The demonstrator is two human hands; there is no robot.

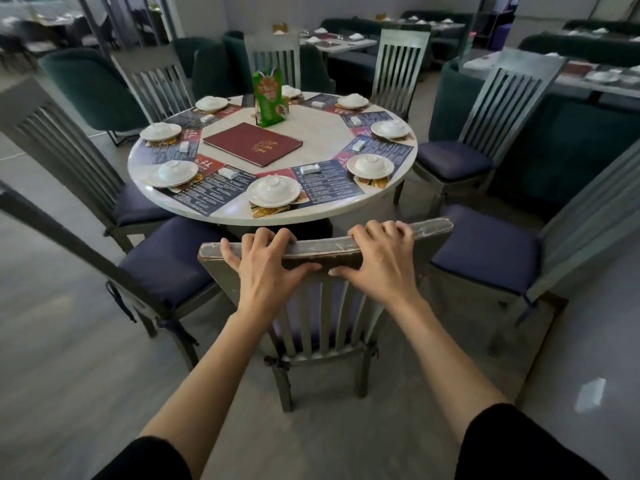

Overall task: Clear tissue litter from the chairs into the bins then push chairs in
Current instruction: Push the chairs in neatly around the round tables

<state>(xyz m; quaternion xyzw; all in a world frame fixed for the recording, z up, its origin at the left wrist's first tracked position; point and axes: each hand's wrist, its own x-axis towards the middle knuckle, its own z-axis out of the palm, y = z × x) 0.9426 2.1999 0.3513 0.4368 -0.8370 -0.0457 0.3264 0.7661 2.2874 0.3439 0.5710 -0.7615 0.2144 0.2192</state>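
A grey slatted wooden chair (322, 320) stands right in front of me, its back toward me and its seat partly under the round white table (228, 216). My left hand (263, 265) grips the left part of its top rail, fingers curled over the far side. My right hand (381, 261) grips the same rail on the right, thumb underneath. No tissue litter shows on the visible seats, and no bin is in view.
Matching chairs with purple cushions flank it, one at the left (166, 258) and one at the right (485, 251); more ring the table. The table holds place settings, a red menu (252, 143) and a green stand (270, 98). Green booths and other tables fill the back.
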